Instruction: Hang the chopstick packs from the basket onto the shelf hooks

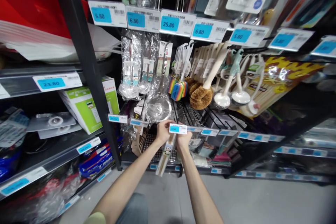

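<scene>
Both my hands are at the hook front behind a small 3.50 price tag [177,129]. Between my wrists, a slim clear packet with a panda print and light wooden-looking sticks [166,154] slopes down, its top end hidden by the tag and fingers. My left hand [163,131] has its fingers curled in at the packet's upper end. On the other side, my right hand [184,139] is closed at the same spot, its fingertips mostly covered by the tag. Just above hangs a wrapped round strainer [158,107].
Rainbow-coloured brushes [177,89], a brown fibre pot brush [201,97] and white ladles [222,100] hang on hooks above. A black shelf post [86,59] stands left, beside a green box [88,106]. Grey floor [252,199] lies below.
</scene>
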Demonstrator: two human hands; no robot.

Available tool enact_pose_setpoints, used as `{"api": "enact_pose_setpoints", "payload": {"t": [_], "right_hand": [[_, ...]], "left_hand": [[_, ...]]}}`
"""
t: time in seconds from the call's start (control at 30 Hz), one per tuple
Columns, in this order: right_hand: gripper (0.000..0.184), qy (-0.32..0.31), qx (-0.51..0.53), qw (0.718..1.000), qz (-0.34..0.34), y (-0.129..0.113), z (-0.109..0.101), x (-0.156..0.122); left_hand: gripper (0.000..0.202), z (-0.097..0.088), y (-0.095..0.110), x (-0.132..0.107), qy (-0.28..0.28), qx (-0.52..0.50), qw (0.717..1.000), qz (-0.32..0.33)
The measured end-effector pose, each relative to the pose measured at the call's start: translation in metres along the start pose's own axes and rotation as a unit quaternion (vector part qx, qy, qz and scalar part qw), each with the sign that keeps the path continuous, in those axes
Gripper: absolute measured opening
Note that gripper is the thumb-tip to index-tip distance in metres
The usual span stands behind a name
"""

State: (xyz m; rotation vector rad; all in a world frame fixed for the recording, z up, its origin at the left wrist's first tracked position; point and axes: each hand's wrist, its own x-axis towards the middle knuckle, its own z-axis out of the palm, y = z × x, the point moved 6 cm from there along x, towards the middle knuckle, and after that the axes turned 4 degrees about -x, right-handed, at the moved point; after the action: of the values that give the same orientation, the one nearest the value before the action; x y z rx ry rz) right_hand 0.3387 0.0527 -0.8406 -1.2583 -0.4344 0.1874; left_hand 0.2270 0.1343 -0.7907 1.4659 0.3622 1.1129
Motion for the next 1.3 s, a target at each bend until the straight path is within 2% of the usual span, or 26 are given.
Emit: {"api": "enact_pose_setpoints", "payload": {"t": [0.13,0.33,0.47,0.67,0.83,1.0,1.3], "right_hand": [[0.031,0.007,-0.003,1.0,-0.003,-0.004,-0.001,0.003],[0.029,0.01,0.01,1.0,0.004,-0.001,0.005,0.009],[0.031,0.001,0.021,0.999,0.035,0.008,-0.001,0.003],[0.038,-0.048,0.017,0.997,0.064,0.016,-0.016,-0.017],[0.04,-0.132,0.059,0.983,0.111,0.017,-0.012,-0.029],[0.039,-0.103,0.019,0.984,0.144,0.021,-0.01,-0.021],[0.032,-0.071,-0.019,0.995,0.068,0.024,0.004,-0.019]], "left_hand": [[0.037,-0.001,0.008,-0.003,-0.001,-0.004,1.0,0.018],[0.022,-0.003,-0.005,0.003,0.032,-0.055,0.998,-0.02],[0.02,-0.003,-0.012,0.001,0.057,-0.095,0.992,-0.055],[0.017,-0.004,-0.019,-0.01,0.103,-0.15,0.979,-0.095],[0.017,0.0,-0.03,-0.019,0.155,-0.191,0.963,-0.115],[0.014,-0.004,-0.041,-0.022,0.228,-0.197,0.949,-0.096],[0.008,-0.014,-0.053,-0.026,0.326,-0.192,0.923,-0.076]]}}
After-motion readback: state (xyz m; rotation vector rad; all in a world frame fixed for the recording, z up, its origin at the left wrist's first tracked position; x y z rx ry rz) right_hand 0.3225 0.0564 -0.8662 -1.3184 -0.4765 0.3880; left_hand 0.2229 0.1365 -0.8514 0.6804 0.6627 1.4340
